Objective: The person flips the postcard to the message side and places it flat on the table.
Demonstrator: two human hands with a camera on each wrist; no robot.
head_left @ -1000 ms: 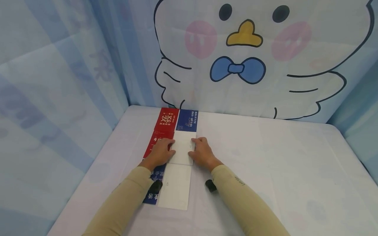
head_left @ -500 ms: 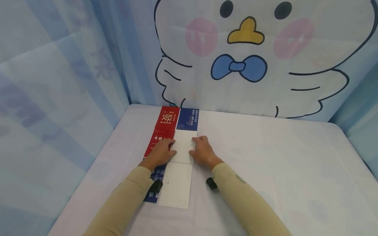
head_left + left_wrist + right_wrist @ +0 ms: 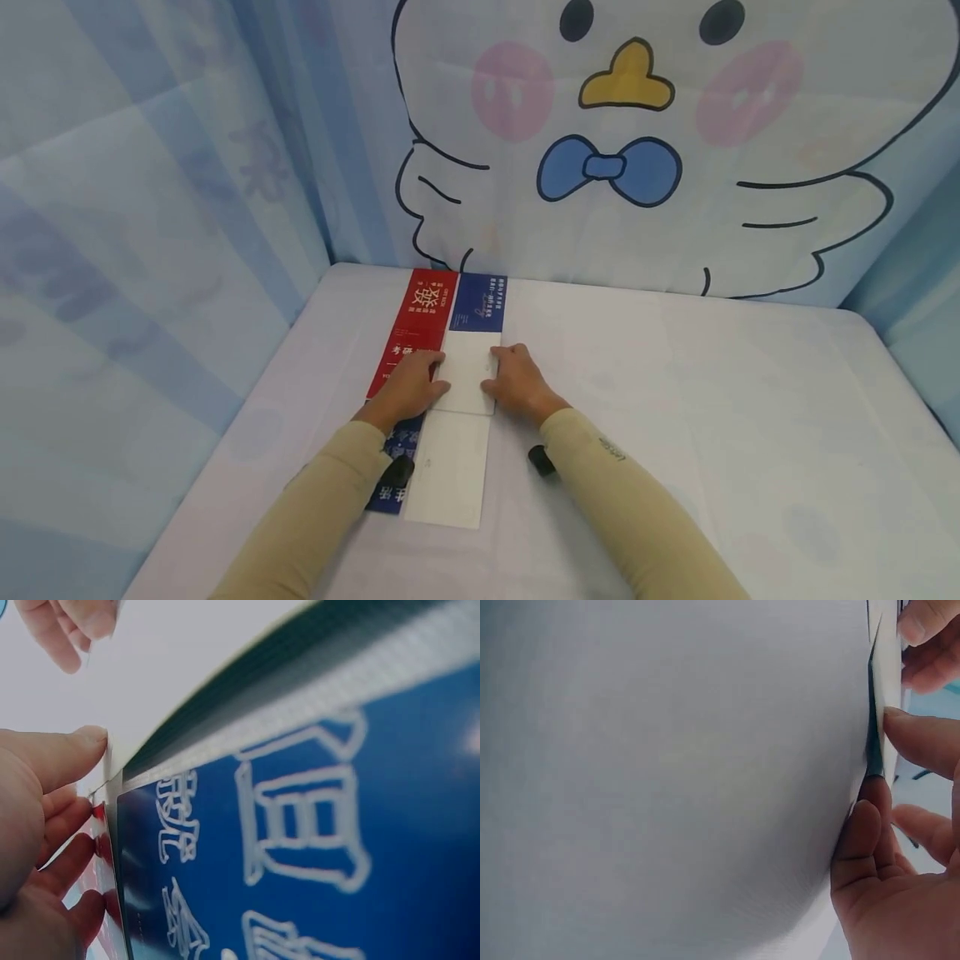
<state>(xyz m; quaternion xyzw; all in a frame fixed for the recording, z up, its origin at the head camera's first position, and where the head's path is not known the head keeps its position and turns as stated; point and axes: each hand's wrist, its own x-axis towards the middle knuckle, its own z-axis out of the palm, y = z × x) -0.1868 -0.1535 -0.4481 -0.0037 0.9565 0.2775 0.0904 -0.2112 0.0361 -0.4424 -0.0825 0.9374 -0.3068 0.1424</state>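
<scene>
In the head view my left hand and right hand hold opposite long edges of a blank white card lying on the table. Each thumb touches its edge, and the index fingers lie farther up. The left wrist view shows the left thumb at the white edge, other fingers beside a red card. In the right wrist view the right thumb rests on the card's edge, with fingers curled beside it. A second white card lies nearer, touching or almost touching the held one.
A blue card lies beyond the held card. Alongside on the left run a red card, another red one partly under the left hand, and a blue card with white characters. A printed curtain hangs behind the table.
Both hands stay on the same white card, with barely visible movement. The whole head view has shifted slightly, so the scene sits a little higher and to the right.
</scene>
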